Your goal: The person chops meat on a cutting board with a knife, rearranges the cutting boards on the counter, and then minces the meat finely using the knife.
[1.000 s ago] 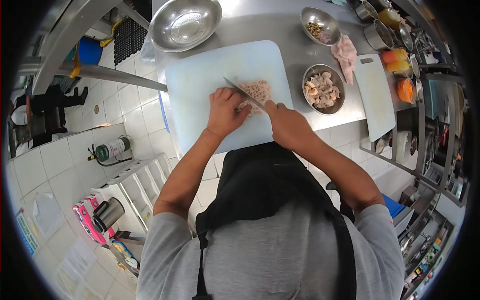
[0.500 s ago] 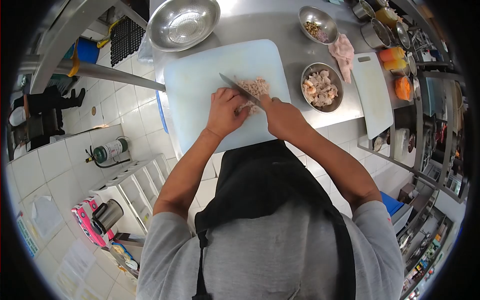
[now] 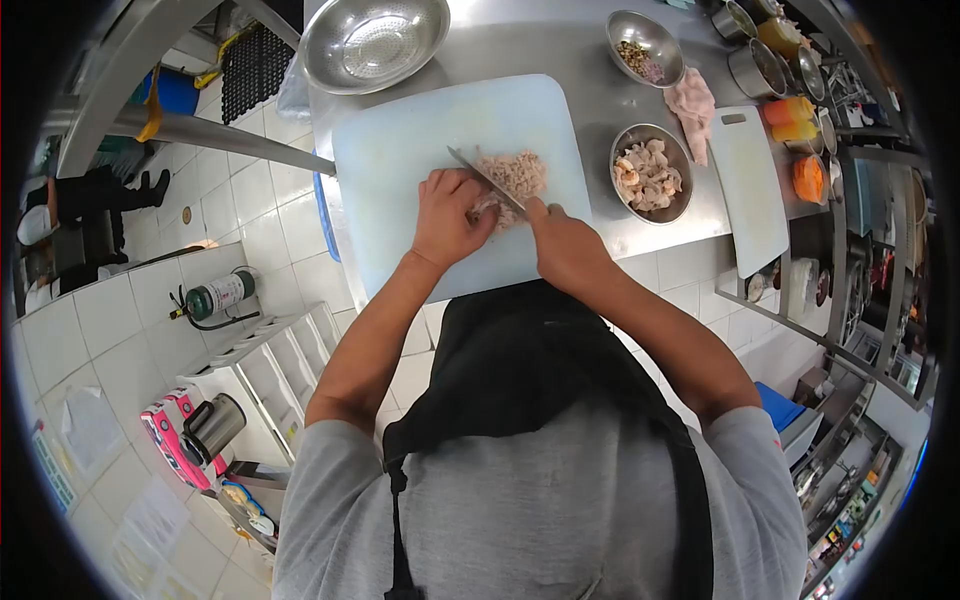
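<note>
Knife [image 3: 489, 182], long axis diagonal, tip forward-left; right hand [image 3: 565, 240] grips it; left hand [image 3: 449, 215] curled beside, hold unclear.

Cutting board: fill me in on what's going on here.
The person's right hand grips a knife slanted over the cutting board, beside a pile of small chopped pieces. The left hand is curled close to the knife; whether it pins anything is hard to see. Larger pieces sit in a metal bowl to the right.
</note>
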### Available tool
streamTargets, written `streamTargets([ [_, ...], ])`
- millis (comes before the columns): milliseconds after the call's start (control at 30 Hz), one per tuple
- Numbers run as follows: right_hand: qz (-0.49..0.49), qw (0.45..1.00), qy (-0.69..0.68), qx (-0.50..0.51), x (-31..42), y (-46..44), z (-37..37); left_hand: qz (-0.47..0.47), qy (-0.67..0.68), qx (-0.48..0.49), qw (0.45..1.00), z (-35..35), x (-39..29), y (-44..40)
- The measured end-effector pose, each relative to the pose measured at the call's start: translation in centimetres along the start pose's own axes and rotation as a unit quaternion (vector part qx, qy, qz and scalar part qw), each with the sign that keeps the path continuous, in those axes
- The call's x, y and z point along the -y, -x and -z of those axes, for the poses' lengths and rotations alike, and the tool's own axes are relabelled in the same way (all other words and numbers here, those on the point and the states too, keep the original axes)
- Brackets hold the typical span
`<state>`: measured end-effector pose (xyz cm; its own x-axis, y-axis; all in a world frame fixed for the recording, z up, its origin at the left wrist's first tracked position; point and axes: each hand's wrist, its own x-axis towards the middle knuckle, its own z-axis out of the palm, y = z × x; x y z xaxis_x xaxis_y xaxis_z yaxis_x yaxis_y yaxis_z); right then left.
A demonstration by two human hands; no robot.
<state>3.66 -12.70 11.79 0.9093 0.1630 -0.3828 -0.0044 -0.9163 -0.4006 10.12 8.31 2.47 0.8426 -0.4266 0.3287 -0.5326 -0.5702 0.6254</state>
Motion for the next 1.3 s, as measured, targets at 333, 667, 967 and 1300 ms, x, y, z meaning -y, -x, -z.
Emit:
streamTargets([
  [333,-0.006,1.0,-0.001,0.027,0.5,-0.2,0.1,-0.011,0.012,0.002,1.0,0.9,1.5,-0.2],
  [667,-0.017,0.999,-0.003,0.041,1.2,-0.2,0.5,-0.039,0.024,-0.017,0.999,-0.3,0.9,0.2],
  [967,0.001,0.999,0.021,0.04,0.5,0.1,1.0,-0.051,0.023,0.033,0.998,0.4,0.1,0.4],
  [1300,-0.02,0.999,0.009,0.029,0.3,1.2,0.3,-0.043,0.018,0.017,0.999,-0.3,0.4,0.4],
])
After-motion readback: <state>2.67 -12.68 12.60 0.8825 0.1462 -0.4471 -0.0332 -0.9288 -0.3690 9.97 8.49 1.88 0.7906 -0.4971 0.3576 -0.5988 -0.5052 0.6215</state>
